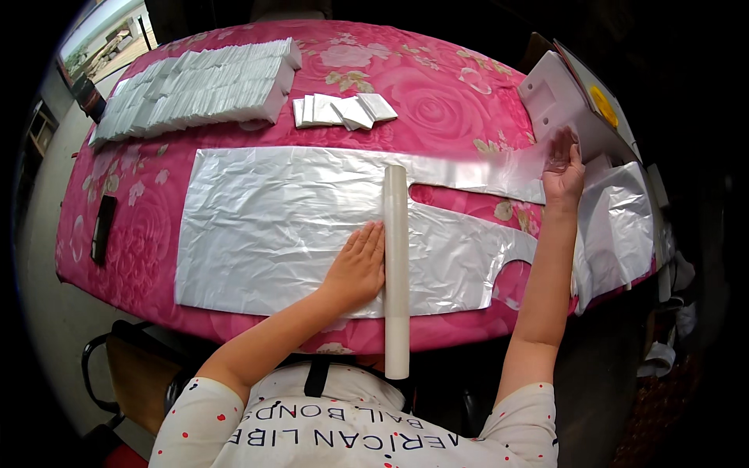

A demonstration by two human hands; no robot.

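Observation:
Flat across the table lies a silvery-white plastic T-shirt bag (289,226), wrinkled, its two handles toward the right. My left hand (359,265) rests palm down on it with fingers stretched out, along the left side of a pale tube (396,265). The tube lies across the bag and sticks out past the near table edge. My right hand (563,168) is raised at the far handle's end, palm showing, thumb apart from the fingers. The handle film beside it is blurred. Beside my right forearm sits more silvery plastic bag material (620,226).
Long rows of folded white packets (195,90) stand at the back left, with several loose square packets (343,111) beside them. A black phone-like object (102,230) lies at the left. A white box (566,93) stands at the right edge. A chair (140,370) is at lower left.

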